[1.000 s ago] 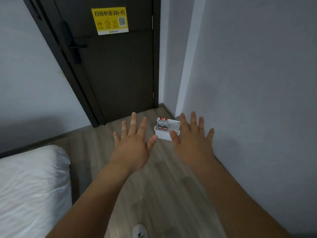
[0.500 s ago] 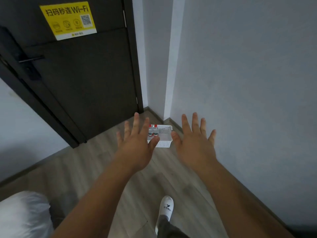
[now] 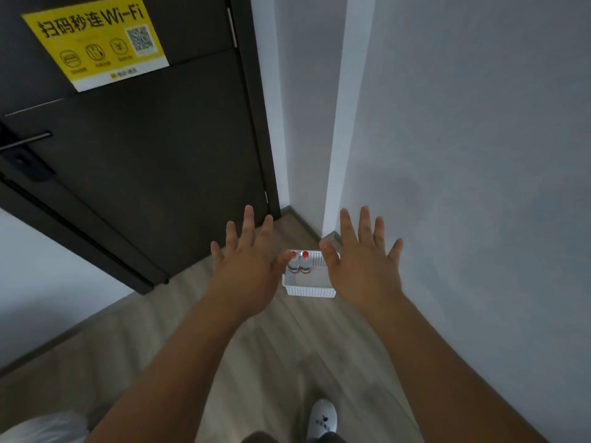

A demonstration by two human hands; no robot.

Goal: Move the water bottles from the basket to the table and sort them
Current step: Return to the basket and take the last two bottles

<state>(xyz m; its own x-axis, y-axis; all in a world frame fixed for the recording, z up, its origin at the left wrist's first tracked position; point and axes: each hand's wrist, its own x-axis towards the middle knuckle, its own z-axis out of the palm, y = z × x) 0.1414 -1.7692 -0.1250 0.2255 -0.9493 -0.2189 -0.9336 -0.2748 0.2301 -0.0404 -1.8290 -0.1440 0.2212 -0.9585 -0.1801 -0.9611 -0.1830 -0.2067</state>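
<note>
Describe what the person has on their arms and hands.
Nothing is worn. The left hand and right hand are bare, with no gloves, rings, watch or bands in view. Both forearms are uncovered as far as the bottom of the frame, and no sleeve edge shows.

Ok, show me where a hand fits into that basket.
Inside the white basket, the near half and right side are bare. Two red-capped water bottles crowd its far-left corner. Wood floor this side of it is bare too.
</note>
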